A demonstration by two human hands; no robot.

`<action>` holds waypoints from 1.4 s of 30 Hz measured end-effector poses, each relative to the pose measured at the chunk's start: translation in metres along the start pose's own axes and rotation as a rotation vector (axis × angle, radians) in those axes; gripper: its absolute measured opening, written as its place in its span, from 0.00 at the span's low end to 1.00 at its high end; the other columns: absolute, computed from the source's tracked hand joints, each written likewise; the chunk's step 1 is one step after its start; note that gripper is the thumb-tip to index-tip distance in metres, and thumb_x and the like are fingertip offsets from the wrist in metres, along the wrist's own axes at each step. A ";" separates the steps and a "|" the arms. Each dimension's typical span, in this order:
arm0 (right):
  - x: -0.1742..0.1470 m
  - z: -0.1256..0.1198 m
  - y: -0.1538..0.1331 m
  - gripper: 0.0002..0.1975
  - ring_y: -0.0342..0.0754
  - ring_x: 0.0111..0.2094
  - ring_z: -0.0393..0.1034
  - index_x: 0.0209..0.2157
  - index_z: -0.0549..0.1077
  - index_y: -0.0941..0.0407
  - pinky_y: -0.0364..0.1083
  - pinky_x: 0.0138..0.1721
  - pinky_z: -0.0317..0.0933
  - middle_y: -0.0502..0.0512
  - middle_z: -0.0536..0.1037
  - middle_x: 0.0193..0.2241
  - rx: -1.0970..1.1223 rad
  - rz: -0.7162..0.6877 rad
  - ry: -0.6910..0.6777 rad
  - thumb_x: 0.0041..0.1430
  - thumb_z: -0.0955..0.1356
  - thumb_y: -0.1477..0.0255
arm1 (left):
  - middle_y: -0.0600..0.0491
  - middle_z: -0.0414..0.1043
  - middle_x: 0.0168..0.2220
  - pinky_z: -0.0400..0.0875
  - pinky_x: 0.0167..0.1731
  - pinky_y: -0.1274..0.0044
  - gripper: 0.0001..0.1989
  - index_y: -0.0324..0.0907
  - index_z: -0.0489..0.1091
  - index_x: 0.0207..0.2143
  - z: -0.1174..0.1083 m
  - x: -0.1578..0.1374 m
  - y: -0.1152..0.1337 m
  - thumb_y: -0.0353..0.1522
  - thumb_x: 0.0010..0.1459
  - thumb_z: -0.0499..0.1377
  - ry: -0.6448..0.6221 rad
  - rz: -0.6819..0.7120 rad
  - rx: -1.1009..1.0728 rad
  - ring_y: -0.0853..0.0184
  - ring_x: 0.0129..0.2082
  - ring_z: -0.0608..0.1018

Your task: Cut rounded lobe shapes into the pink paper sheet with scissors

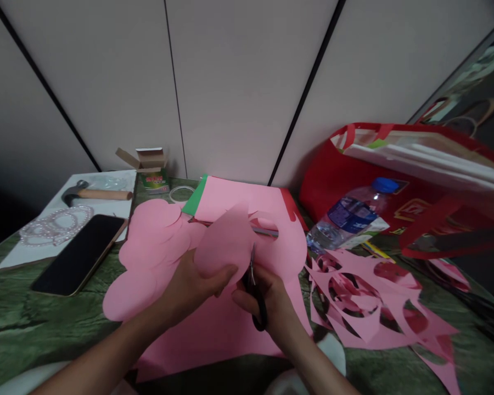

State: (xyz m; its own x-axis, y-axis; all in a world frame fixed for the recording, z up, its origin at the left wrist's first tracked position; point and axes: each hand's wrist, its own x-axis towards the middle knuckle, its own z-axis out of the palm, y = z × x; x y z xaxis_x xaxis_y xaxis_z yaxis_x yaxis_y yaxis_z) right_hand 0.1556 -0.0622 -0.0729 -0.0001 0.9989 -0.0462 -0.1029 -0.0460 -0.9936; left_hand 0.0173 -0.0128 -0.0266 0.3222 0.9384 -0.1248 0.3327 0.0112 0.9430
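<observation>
My left hand (201, 282) pinches a pink paper piece (226, 241), rounded with a pointed top, between thumb and fingers. My right hand (267, 299) is closed round black-handled scissors (260, 312). Their blades point up and away from me, at the right edge of the held piece. Beneath both hands lies a large pink sheet (214, 340). A heap of overlapping rounded pink cutouts (160, 241) rests left of my left hand. Behind the hands is a stack of coloured paper (242, 192), pink on top with green and red edges showing.
Pink paper scraps (366, 302) with cut-out holes pile up at right. A water bottle (346, 216) leans near a red bag (321, 170). On the left are a phone (80, 255), a hammer (102, 194), a bead string (57, 225) and an opened small box (154, 178).
</observation>
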 end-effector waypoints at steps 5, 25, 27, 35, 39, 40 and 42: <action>0.001 0.000 0.002 0.13 0.39 0.20 0.52 0.23 0.64 0.57 0.40 0.20 0.48 0.44 0.61 0.18 -0.017 0.006 0.004 0.41 0.71 0.67 | 0.58 0.64 0.11 0.63 0.14 0.82 0.12 0.40 0.64 0.13 -0.001 0.000 0.001 0.34 0.43 0.61 -0.009 -0.019 0.000 0.72 0.13 0.67; 0.002 0.001 0.005 0.15 0.39 0.18 0.49 0.22 0.63 0.57 0.40 0.18 0.45 0.44 0.59 0.16 -0.038 -0.025 0.025 0.41 0.71 0.63 | 0.59 0.63 0.10 0.61 0.13 0.82 0.12 0.39 0.64 0.14 -0.003 0.003 -0.004 0.34 0.43 0.61 -0.017 -0.015 -0.019 0.73 0.12 0.66; 0.002 0.001 0.005 0.14 0.39 0.17 0.49 0.22 0.63 0.57 0.40 0.18 0.45 0.43 0.59 0.15 -0.046 -0.039 0.028 0.41 0.71 0.65 | 0.58 0.63 0.10 0.61 0.13 0.82 0.12 0.39 0.64 0.14 -0.003 0.004 -0.004 0.35 0.43 0.61 -0.028 -0.013 -0.029 0.73 0.12 0.66; 0.003 -0.001 0.010 0.12 0.38 0.16 0.50 0.22 0.65 0.57 0.40 0.17 0.45 0.42 0.59 0.15 -0.029 -0.023 0.024 0.41 0.71 0.66 | 0.59 0.61 0.09 0.61 0.13 0.81 0.12 0.40 0.63 0.12 -0.004 0.004 -0.004 0.33 0.42 0.61 -0.032 -0.010 -0.078 0.74 0.11 0.65; 0.004 0.000 0.013 0.11 0.38 0.15 0.50 0.22 0.65 0.57 0.40 0.17 0.46 0.43 0.60 0.14 -0.011 -0.012 0.041 0.41 0.71 0.68 | 0.59 0.62 0.09 0.61 0.14 0.82 0.13 0.40 0.63 0.13 -0.006 0.006 -0.009 0.34 0.44 0.61 -0.072 0.014 -0.113 0.74 0.11 0.65; 0.004 0.001 0.012 0.11 0.38 0.15 0.50 0.21 0.65 0.57 0.40 0.17 0.46 0.43 0.61 0.14 -0.021 -0.008 0.049 0.41 0.71 0.68 | 0.59 0.62 0.09 0.61 0.14 0.82 0.13 0.40 0.63 0.13 -0.006 0.006 -0.009 0.33 0.45 0.61 -0.080 0.018 -0.122 0.75 0.11 0.65; 0.003 0.002 0.007 0.10 0.38 0.15 0.51 0.20 0.65 0.57 0.40 0.17 0.46 0.43 0.61 0.13 -0.041 0.008 0.068 0.40 0.70 0.68 | 0.60 0.62 0.09 0.61 0.14 0.82 0.14 0.40 0.63 0.13 -0.007 0.006 -0.010 0.34 0.46 0.60 -0.087 0.021 -0.132 0.75 0.12 0.65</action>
State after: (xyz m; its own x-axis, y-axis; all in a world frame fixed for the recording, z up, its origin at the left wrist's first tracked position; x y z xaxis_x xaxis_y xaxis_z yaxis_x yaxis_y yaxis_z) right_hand 0.1525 -0.0593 -0.0798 0.0667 0.9960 -0.0591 -0.0627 -0.0550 -0.9965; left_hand 0.0097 -0.0049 -0.0348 0.4049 0.9057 -0.1256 0.2080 0.0425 0.9772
